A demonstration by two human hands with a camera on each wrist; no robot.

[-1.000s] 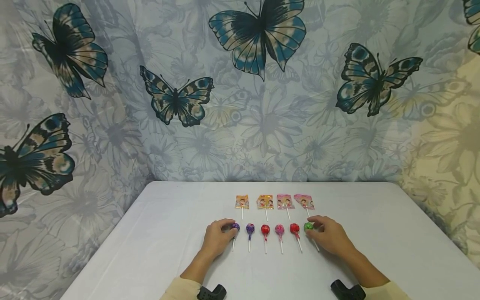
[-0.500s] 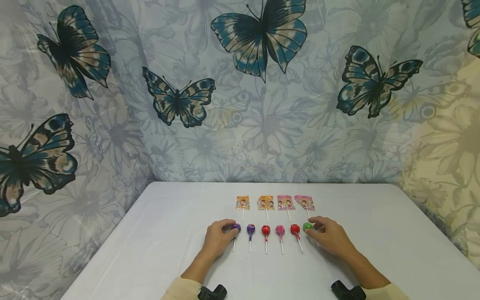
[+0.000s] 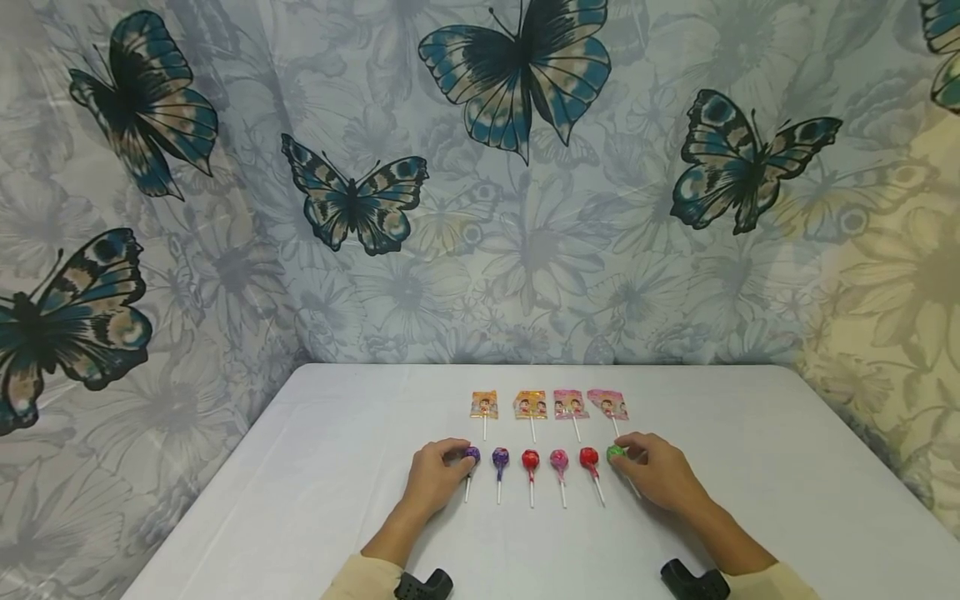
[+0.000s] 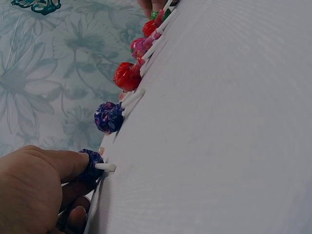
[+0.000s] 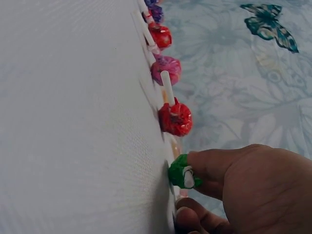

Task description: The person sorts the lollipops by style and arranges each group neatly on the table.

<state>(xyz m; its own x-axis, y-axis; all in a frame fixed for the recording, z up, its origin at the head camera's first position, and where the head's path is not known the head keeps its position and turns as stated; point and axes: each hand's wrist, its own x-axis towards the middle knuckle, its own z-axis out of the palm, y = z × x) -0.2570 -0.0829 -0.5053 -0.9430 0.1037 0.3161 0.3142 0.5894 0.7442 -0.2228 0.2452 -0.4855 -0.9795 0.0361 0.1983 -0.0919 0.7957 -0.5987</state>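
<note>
Nearest the viewer, two cream sleeves (image 3: 367, 579) enter from the bottom edge onto the white worktop (image 3: 300, 500). Further in, a row of six round lollipops lies side by side, sticks pointing toward the viewer. The left hand (image 3: 433, 477) rests at the left end of that row, its thumb and fingers curled round the head of the end purple lollipop (image 3: 471, 454); the left wrist view shows the thumb on top of the wrapped head and the white stick poking out. The right hand (image 3: 660, 472) sits at the right end, fingers closed in a pinch on the green lollipop (image 3: 615, 452), as the right wrist view confirms. Between the hands, untouched, lie a second purple lollipop (image 3: 500, 457), a red lollipop (image 3: 530, 459), a pink lollipop (image 3: 558, 457) and another red lollipop (image 3: 588, 456). Just beyond lies a second row of four flat packeted lollipops (image 3: 547, 404), two orange at left and two pink at right. Behind the worktop hangs a butterfly curtain (image 3: 517, 75).
</note>
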